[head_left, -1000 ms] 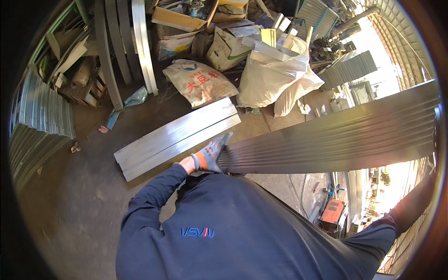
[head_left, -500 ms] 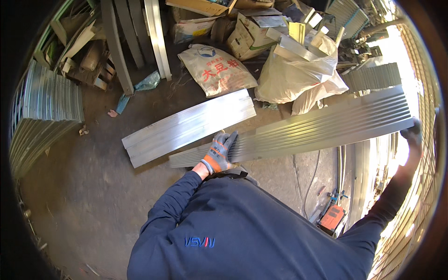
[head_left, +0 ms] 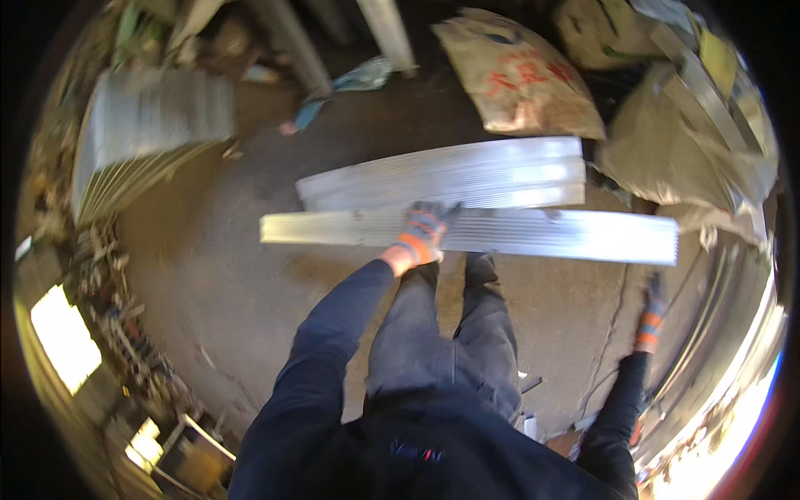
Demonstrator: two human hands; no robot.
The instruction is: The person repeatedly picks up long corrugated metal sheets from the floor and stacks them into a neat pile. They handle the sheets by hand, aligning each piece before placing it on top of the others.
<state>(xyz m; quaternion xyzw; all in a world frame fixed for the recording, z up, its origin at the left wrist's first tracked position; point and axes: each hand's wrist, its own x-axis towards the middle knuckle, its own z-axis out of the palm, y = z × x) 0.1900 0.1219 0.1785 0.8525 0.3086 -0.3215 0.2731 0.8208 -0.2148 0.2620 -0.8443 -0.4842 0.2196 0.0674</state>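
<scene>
You have a tan woven sack with red print (head_left: 521, 75) lying on the floor at the top, just beyond the metal sheets. Right of it sits a larger pale, crumpled sack (head_left: 667, 154) stuffed with strips. A brown cardboard box (head_left: 596, 29) shows at the top edge, blurred.

A metal workshop or scrap yard, seen from above through a blurred fisheye lens. Long ribbed metal sheets (head_left: 467, 229) are lying across a stained, cracked concrete floor (head_left: 217, 275). A stack of corrugated sheets (head_left: 142, 137) is leaning at the left. Bulging sacks (head_left: 521, 75), what are probably cardboard boxes (head_left: 600, 29) and loose metal strips (head_left: 387, 29) are crowding the far edge. Sunlight is coming in at the lower corners. A person in dark work clothes and orange-cuffed gloves is standing in the middle.
</scene>
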